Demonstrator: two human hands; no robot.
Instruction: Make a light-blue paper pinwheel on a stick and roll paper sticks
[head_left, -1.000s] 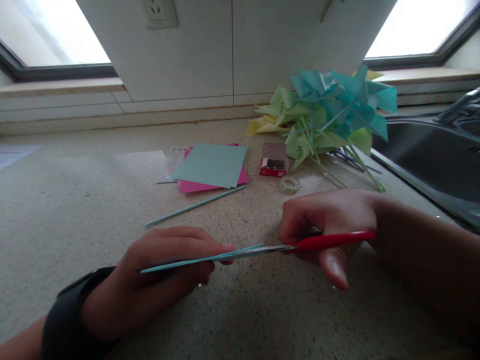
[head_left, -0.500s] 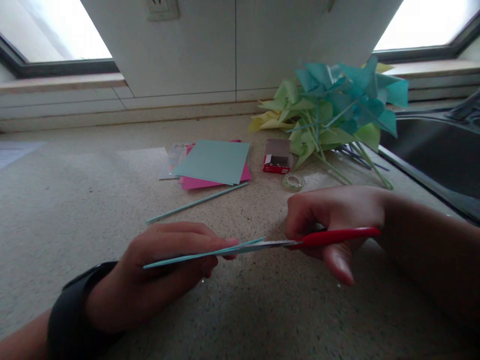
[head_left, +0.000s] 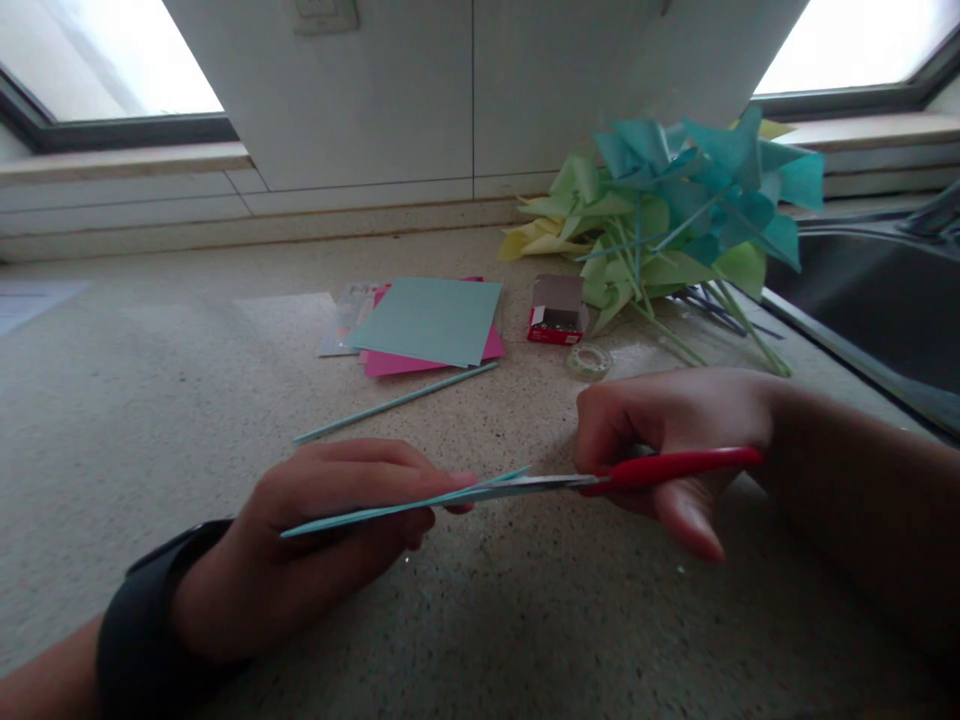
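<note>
My left hand (head_left: pixel 337 540), below a black wristband, pinches a light blue sheet of paper (head_left: pixel 352 517), seen almost edge-on. Red-handled scissors (head_left: pixel 675 466) are in my right hand (head_left: pixel 667 430), its fingers curled at the handles and the thumb pointing down. Their blades lie along the paper's right end, just past my left fingertips, with a flap of paper lifting above them. How far the cut runs into the paper is hidden by the edge-on view. Behind my left hand lies a thin light blue paper stick (head_left: pixel 394 404).
Pale green-blue square sheets (head_left: pixel 427 320) rest on pink paper (head_left: pixel 382 366) farther back. To their right are a small open red box (head_left: pixel 555 310) and a tape roll (head_left: pixel 589 361). Paper pinwheels (head_left: pixel 675 200) in blue, green and yellow lie beside the sink (head_left: pixel 862 290).
The scissor blades look slightly more closed on the paper, and my right thumb has shifted a little up and right. The left hand keeps its hold, and the view has tilted slightly.
</note>
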